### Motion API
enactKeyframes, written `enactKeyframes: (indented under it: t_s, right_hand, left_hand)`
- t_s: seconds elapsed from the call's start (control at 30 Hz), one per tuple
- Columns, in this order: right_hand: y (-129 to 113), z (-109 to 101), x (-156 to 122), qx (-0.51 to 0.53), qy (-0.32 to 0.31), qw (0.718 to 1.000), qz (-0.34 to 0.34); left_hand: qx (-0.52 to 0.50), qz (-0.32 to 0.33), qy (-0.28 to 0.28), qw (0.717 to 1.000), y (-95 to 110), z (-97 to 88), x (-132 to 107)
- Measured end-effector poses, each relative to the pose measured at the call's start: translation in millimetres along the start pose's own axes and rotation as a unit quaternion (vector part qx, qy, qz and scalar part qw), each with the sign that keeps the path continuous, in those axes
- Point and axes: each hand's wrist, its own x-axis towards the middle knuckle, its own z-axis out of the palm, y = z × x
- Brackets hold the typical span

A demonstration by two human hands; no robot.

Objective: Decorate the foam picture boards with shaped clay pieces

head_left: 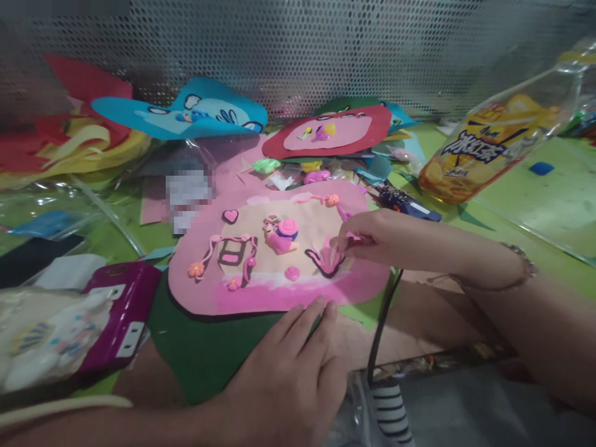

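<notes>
A pink paper card (193,292) with a beige middle lies in front of me. Modelling-clay pieces decorate it, among them a pink and blue snail (283,233), a small heart (230,216) and orange flowers. My right hand (377,239) bends over the card's right side. Its fingertips pinch a thin strand of pink clay (357,236), partly hidden, beside a black-outlined pink leaf shape (328,257). My left hand (293,372) lies flat with fingers stretched out, their tips by the card's lower edge. Dark green paper (209,347) sticks out beneath the card.
Behind stand a blue card (186,121) and a red card (279,144), with several clay lumps (266,166) before them. A tilted drink bottle (484,155) is at the right, near a dark blue clip-like object (410,203). A purple-edged packet (116,310) lies left.
</notes>
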Motion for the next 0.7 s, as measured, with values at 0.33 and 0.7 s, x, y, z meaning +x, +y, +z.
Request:
enactKeyframes:
  t_s: [0.33, 0.7]
  right_hand:
    - [1, 0, -1, -0.006, -0.017, 0.999, -0.04]
    - [10, 6, 2, -0.008, -0.007, 0.996, -0.084]
  left_hand:
    - [0.001, -0.006, 0.002, 1.0, 0, -2.3, 0]
    - [0.0, -0.007, 0.003, 1.0, 1, -1.8, 1]
